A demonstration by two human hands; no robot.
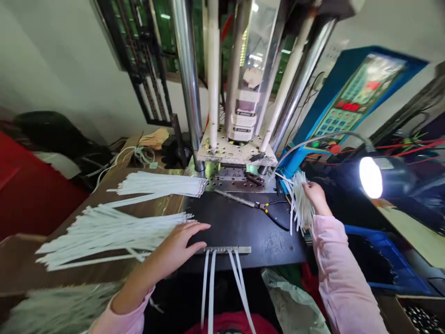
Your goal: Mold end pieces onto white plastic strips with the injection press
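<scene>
My left hand (186, 239) is open, thumb and fingers apart. It hovers between a loose pile of white flat cords (114, 234) and a slotted metal bar (245, 250) at the table's front edge. Several white cords (212, 287) are set in the bar and hang down toward my lap. At the right, my right hand (315, 197) closes its fingers on the upper part of another bunch of white cords (299, 211). How many cords it grips is hidden.
A press with a drilled metal plate (239, 155) stands behind the table. Yellow-and-black cutters (269, 211) and a metal rod (234, 198) lie before it. Another cord bundle (162, 184) rests at left. A blue control panel (347, 106) and a lit lamp (370, 177) stand right.
</scene>
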